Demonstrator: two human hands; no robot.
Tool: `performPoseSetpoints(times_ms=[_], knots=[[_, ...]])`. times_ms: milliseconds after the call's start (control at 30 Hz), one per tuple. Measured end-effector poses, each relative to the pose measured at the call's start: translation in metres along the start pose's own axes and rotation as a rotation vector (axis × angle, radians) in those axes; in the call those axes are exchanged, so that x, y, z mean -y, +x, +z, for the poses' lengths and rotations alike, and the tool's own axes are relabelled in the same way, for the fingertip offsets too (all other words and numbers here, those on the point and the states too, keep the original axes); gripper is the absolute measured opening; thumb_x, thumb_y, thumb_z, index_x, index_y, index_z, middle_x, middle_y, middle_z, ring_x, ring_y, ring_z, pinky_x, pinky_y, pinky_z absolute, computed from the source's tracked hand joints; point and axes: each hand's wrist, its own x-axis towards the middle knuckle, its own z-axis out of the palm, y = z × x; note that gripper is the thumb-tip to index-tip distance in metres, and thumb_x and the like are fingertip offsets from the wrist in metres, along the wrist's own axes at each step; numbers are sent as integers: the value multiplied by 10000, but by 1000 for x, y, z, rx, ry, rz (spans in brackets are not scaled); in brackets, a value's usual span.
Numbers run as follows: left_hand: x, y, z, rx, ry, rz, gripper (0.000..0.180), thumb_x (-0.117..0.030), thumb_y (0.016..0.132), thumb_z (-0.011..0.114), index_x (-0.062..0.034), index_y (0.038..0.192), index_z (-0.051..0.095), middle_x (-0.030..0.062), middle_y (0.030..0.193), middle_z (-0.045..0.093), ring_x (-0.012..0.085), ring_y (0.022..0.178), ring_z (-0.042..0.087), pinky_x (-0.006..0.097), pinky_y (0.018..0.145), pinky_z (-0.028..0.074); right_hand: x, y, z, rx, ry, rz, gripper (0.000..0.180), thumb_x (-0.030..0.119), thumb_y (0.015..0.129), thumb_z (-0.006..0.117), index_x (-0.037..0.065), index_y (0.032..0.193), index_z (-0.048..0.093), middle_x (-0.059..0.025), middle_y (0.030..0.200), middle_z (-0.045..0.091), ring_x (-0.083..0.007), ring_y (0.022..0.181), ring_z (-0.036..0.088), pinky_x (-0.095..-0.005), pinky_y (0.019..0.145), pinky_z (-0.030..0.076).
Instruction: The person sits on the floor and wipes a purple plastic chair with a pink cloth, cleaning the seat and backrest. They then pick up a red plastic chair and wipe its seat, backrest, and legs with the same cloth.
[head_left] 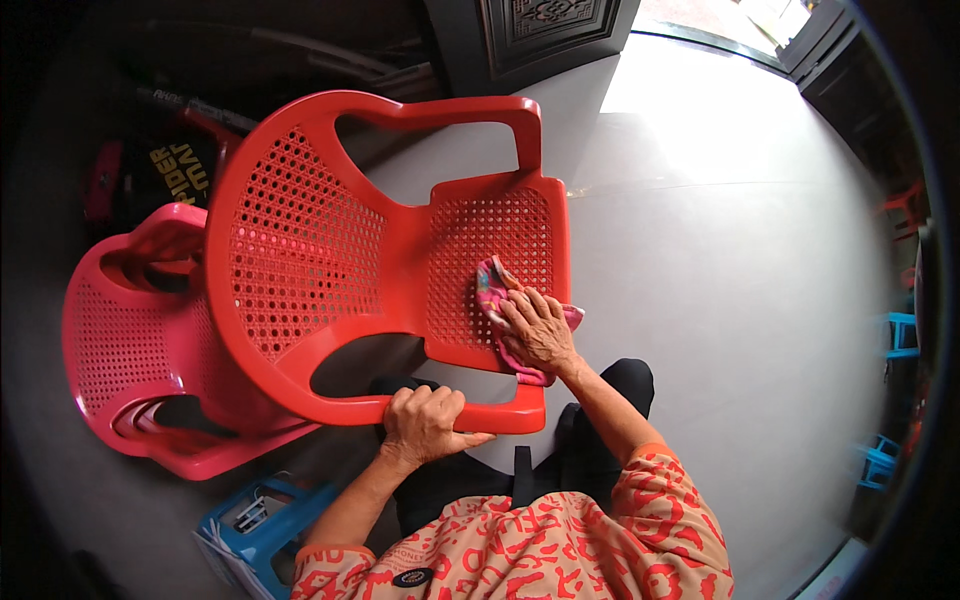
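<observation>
A red plastic armchair (405, 265) with a perforated back and seat stands in front of me, its back toward the left. My left hand (425, 420) is wrapped round its near armrest, with the thumb stretched along it. On the near right part of the seat, my right hand (540, 330) presses down a pink patterned cloth (490, 290). The fingers lie bent over the cloth, and part of it hangs past the seat's edge. What is under the palm is hidden.
Pink plastic chairs (120, 345), apparently stacked, stand left of the red one. A blue plastic stool (260, 530) is at the lower left. Blue stools (901, 336) line the far right. A dark carved door (535, 40) is at the back, beside a bright opening. Grey floor (720, 300) spreads to the right.
</observation>
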Motion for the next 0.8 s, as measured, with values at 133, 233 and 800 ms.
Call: performPoseSetpoints(times_ms=[133, 233, 800], knots=[[0, 0, 3, -18, -28, -13, 609, -693, 614, 670, -128, 584, 445, 7, 565, 449, 177, 498, 503, 332, 473, 350, 5, 3, 1, -86, -97, 48, 365, 316, 804, 604, 169, 1128, 524, -22, 1065, 493, -221, 960, 472, -378, 749, 361], [0, 2, 2, -34, -34, -10, 613, -703, 618, 660, -129, 582, 447, 7, 564, 456, 179, 494, 500, 332, 474, 352, 4, 3, 7, -92, -106, 115, 303, 288, 798, 599, 167, 1062, 515, -25, 1021, 485, -229, 931, 466, -377, 750, 361], [-3, -1, 0, 70, 1, -7, 617, -728, 647, 638, -134, 572, 487, -12, 528, 421, 159, 466, 459, 312, 458, 334, -95, 116, 28, -310, -88, 535, 771, 199, 620, 704, 158, 1326, 396, -116, 1240, 422, -342, 1100, 422, -465, 855, 372]])
